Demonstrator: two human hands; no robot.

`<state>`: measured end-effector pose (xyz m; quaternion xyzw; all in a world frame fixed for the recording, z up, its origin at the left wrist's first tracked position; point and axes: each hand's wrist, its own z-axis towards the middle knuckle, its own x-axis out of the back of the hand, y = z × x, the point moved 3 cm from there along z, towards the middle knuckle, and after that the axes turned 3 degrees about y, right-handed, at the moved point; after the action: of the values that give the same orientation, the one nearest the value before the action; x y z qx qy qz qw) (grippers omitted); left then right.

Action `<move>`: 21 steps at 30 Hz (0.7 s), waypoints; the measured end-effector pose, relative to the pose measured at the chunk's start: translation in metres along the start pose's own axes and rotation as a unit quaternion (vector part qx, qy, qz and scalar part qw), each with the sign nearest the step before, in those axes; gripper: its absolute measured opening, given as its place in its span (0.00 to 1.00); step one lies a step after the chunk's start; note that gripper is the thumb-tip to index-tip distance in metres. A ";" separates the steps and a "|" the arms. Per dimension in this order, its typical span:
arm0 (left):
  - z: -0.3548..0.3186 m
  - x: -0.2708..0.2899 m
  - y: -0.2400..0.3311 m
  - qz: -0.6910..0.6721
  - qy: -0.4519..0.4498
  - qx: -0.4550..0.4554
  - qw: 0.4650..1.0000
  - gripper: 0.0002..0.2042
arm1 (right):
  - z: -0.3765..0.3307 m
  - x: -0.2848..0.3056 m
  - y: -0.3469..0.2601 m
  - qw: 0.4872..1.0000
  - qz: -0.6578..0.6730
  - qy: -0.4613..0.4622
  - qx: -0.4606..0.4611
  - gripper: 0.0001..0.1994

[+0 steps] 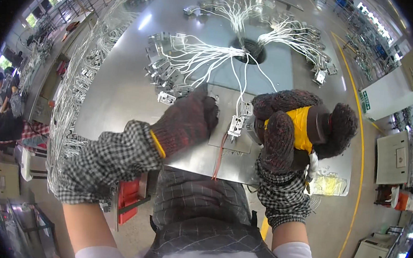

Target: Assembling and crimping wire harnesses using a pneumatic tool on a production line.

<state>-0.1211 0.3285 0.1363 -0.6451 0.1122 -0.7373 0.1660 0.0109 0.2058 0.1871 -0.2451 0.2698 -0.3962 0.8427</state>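
A dark knit work glove with a yellow cuff covers my left hand (185, 120), which rests low over the metal tabletop beside a cluster of metal connectors (164, 75). Its fingers are curled, and what lies under them is hidden. My right hand (281, 135), also gloved, grips a dark cylindrical power tool (301, 127) wrapped in yellow tape; its exact kind is unclear. The tool's left end is near a small metal-housed connector (236, 126) on white wires. Red wires (220, 156) run from this connector to the table's near edge.
White wire bundles (207, 55) fan out from a round dark hole (256, 50) in the table (117, 88). More wires with connectors (296, 36) lie at the far right. A long hanging mass of wires (81, 85) lines the left. A yellow-topped clear packet (328, 184) lies at right.
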 end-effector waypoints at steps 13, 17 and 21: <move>0.005 0.006 -0.022 -0.436 0.238 0.202 0.844 0.20 | 0.005 -0.002 0.007 0.992 0.118 -0.008 -0.047 0.40; -0.003 -0.002 -0.015 -0.580 0.044 0.283 0.762 0.24 | 0.019 0.004 0.016 0.982 0.173 -0.003 -0.077 0.37; 0.020 0.011 0.005 -0.515 0.156 0.205 0.818 0.29 | 0.035 0.008 0.016 0.975 0.208 -0.054 -0.051 0.34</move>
<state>-0.1021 0.3210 0.1476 -0.4367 -0.3655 -0.8118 -0.1292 0.0468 0.2156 0.2009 -0.2471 0.2889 -0.1841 0.9064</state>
